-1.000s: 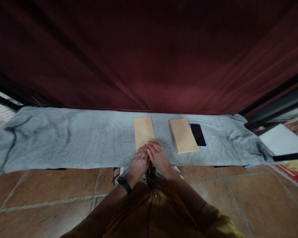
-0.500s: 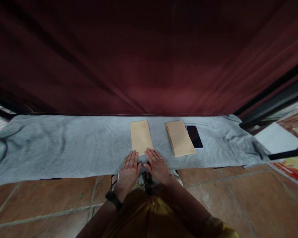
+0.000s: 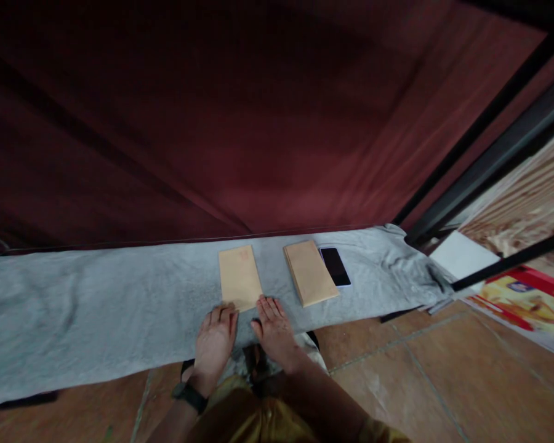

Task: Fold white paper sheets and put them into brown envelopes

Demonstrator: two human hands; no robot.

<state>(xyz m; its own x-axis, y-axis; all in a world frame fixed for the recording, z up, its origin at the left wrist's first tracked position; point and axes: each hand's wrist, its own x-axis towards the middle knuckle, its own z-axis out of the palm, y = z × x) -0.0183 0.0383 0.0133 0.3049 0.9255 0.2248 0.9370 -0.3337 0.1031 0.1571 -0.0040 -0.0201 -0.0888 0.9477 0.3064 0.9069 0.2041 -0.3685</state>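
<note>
A single tan paper envelope (image 3: pixel 240 277) lies flat on the grey cloth in front of me, with a faint reddish print near its top. My left hand (image 3: pixel 216 338) is at its lower left corner, fingers bent and closed over the edge; a dark band is on that wrist. At the lower right corner, my right hand (image 3: pixel 274 326) rests with its fingers stretched out flat and the thumb apart, fingertips touching the paper. To the right sits a stack of similar envelopes (image 3: pixel 310 274), slightly fanned on its left side.
A phone (image 3: pixel 336 267) with a dark screen lies against the stack's right side. The grey cloth (image 3: pixel 133 295) covers a long narrow surface before a dark red curtain (image 3: pixel 240 154). Black frame bars (image 3: pixel 480 154), a white sheet (image 3: pixel 464 255) and a colourful printed box (image 3: pixel 530 301) are at right.
The camera view has turned to the right, so everything sits farther left. My left fingers have gone from lying flat to bending at the envelope's corner. The right hand stays flat.
</note>
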